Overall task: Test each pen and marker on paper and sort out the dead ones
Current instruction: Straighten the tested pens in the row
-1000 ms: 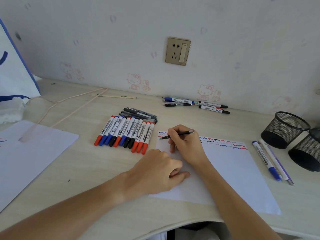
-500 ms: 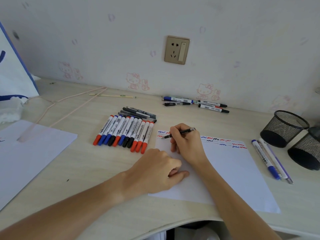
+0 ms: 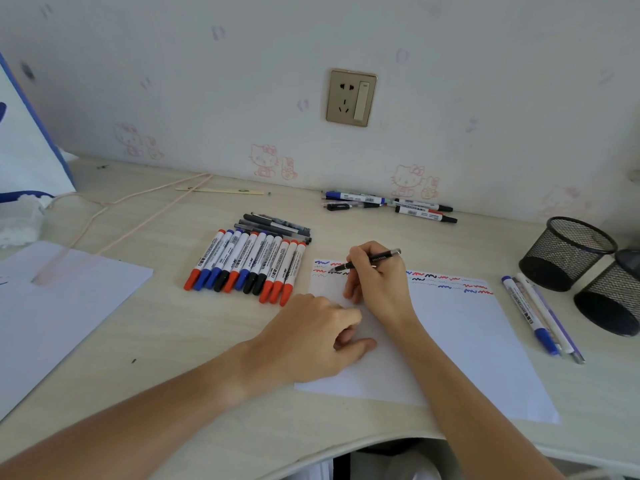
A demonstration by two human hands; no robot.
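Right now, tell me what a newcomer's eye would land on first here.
First the right hand holding a black pen with its tip on the far left corner of the white paper, beside rows of coloured squiggles. Next the row of whiteboard markers left of the sheet, while the left hand rests on the paper's near left part.

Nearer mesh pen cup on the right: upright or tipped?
Tipped. The nearer mesh cup lies on its side on the desk, dark mouth facing the camera; the cup behind it lies likewise.

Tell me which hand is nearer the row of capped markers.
Left. The left hand rests on the paper just below the row of capped markers; the right hand, holding the black pen, is to their right.
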